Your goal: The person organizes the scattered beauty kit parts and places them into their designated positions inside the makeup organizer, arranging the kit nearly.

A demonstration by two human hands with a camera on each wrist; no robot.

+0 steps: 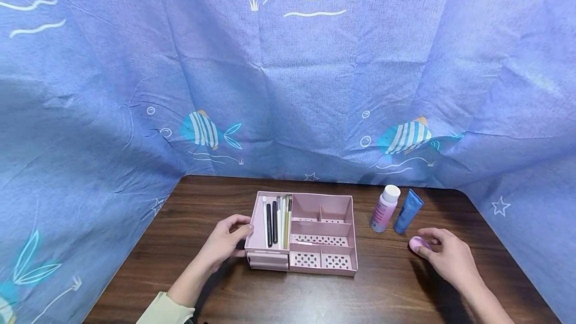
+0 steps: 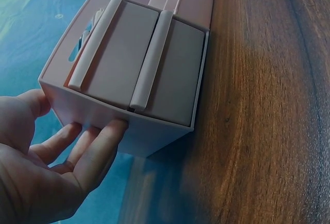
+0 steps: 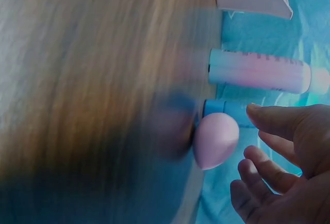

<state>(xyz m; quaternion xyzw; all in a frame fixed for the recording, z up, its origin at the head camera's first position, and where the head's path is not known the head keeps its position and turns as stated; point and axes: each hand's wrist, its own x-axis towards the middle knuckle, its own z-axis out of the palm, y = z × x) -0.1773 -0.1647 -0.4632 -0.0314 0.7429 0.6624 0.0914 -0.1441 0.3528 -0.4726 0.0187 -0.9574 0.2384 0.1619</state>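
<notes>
A pink desktop organizer [image 1: 321, 272] stands mid-table, two drawers [image 2: 121, 54] in its left part. My left hand [image 1: 229, 239] rests against its left side, thumb by the top rim and fingertips on the side wall [image 2: 160, 134]. Several slim pens and brushes [image 1: 275, 221] stand in the left compartment; a thin pink stick [image 1: 308, 243] lies in the middle one. At right, my right hand [image 1: 450, 259] is at a pink egg-shaped makeup sponge [image 1: 418, 245]. In the right wrist view its thumb and fingers are spread beside the sponge [image 3: 216, 140], not closed round it.
Behind the sponge stand a pink bottle [image 1: 382, 211] with a white cap and a blue squeeze tube [image 1: 408, 212]. The brown wooden table [image 1: 202, 199] ends at a blue fish-print cloth [image 1: 288, 114], which hangs behind it and along both sides.
</notes>
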